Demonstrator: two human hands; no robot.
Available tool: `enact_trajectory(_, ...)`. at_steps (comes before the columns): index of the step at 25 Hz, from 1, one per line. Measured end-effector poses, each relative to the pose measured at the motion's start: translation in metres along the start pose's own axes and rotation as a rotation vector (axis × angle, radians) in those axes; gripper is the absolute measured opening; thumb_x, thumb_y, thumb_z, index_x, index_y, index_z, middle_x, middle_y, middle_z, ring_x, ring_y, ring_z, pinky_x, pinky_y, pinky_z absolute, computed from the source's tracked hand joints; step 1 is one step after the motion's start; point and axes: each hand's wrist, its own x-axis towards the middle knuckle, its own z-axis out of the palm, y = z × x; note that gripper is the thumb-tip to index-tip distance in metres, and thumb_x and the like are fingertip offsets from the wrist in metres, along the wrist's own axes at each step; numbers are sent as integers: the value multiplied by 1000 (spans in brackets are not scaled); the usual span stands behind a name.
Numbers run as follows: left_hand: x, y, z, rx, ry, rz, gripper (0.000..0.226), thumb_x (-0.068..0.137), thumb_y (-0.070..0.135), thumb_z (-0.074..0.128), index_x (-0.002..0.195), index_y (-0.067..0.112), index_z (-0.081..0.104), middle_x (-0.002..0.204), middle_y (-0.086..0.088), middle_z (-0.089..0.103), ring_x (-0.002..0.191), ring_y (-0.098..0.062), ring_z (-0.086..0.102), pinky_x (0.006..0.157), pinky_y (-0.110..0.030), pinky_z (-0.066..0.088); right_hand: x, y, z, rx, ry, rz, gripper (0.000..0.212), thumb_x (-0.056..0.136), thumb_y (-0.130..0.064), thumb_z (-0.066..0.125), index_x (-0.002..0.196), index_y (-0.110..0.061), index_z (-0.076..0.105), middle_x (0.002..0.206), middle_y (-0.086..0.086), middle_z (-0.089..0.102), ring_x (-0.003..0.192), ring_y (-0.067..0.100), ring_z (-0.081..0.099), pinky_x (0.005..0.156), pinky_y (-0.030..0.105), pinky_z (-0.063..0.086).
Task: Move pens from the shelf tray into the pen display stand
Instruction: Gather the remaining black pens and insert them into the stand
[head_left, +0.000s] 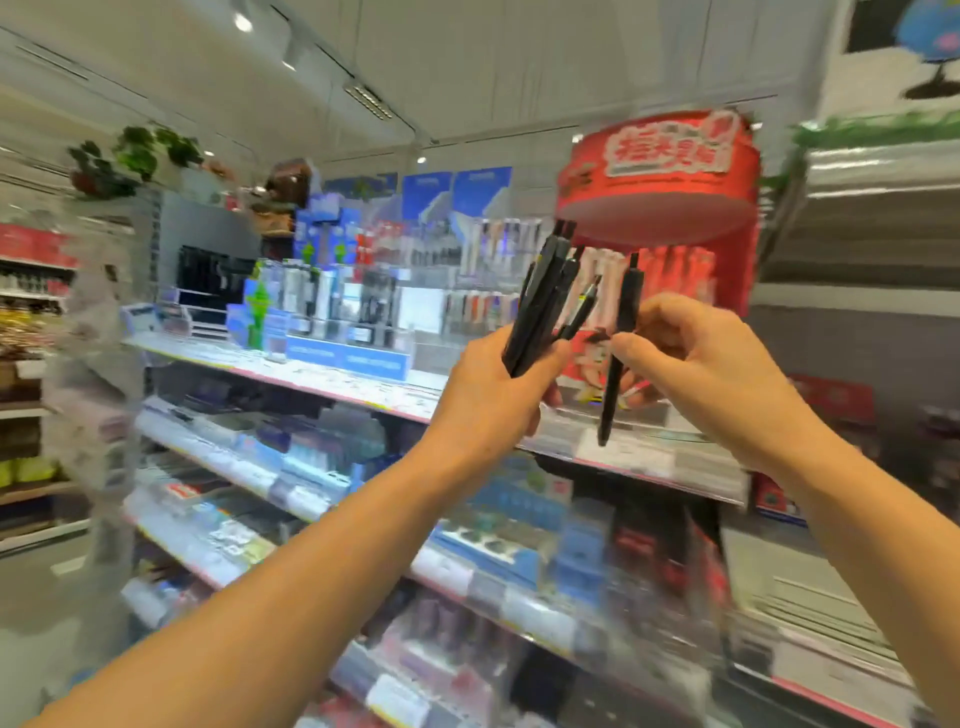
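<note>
A bunch of black pens (545, 306) is being held upright in the left hand (493, 395), the fingers curled round the lower ends so that the tops are fanning out above the fist. A single black pen (621, 353) is being pinched near its middle between thumb and fingertips of the right hand (711, 364); it is being kept almost vertical, its lower tip hanging below the hand, just beside the bunch but apart from it. So both grips are being kept closed on pens. Both hands are being raised in front of a red pen display stand (660, 176) with a round red header, which is standing on the upper shelf (332, 376). Behind the pens, rows of stationery in clear holders are being shown on that shelf, blurred. Lower shelves (249, 467) with packaged goods are being seen below the forearms, also blurred.
</note>
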Motion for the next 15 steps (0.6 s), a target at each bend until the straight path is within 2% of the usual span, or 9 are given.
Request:
enact_trajectory(3, 1, -7, -87, 43, 56, -17, 10, 98, 25, 64, 89, 20, 65, 61, -3, 61, 41, -15, 41, 42, -23, 33, 31, -33, 75, 29, -48, 0, 2, 93, -11, 63, 94, -12, 64, 70, -10, 73, 64, 11, 69, 68, 50, 62)
enact_trajectory(6, 2, -17, -158, 103, 105, -43, 11, 99, 23, 63, 90, 18, 65, 60, -1, 61, 40, -14, 41, 43, -22, 34, 56, -59, 138, 83, -87, -2, 9, 92, -5, 61, 95, -13, 64, 77, -2, 77, 71, 18, 75, 68, 49, 63)
enact_trajectory(10, 6, -39, -243, 145, 175, -69, 15, 99, 24, 62, 88, 14, 63, 59, 0, 60, 42, -15, 40, 43, -24, 32, 91, -84, 219, 102, -137, -41, 8, 90, -4, 63, 97, -7, 64, 87, 6, 72, 70, 20, 74, 67, 48, 63)
enact_trajectory(13, 16, -62, -297, 165, 239, -92, 15, 99, 22, 62, 92, 9, 63, 58, 0, 59, 40, -14, 39, 42, -21, 30, 119, -94, 279, 112, -166, -70, 8, 89, -2, 63, 97, -4, 64, 86, 10, 70, 68, 22, 73, 68, 46, 63)
enact_trajectory(15, 27, -79, -330, 183, 275, -88, 15, 99, 20, 61, 87, 12, 61, 57, 0, 58, 38, -14, 39, 40, -19, 30, 141, -98, 319, 125, -184, -93, 9, 89, -2, 62, 97, -4, 64, 86, 10, 70, 70, 25, 73, 67, 46, 63)
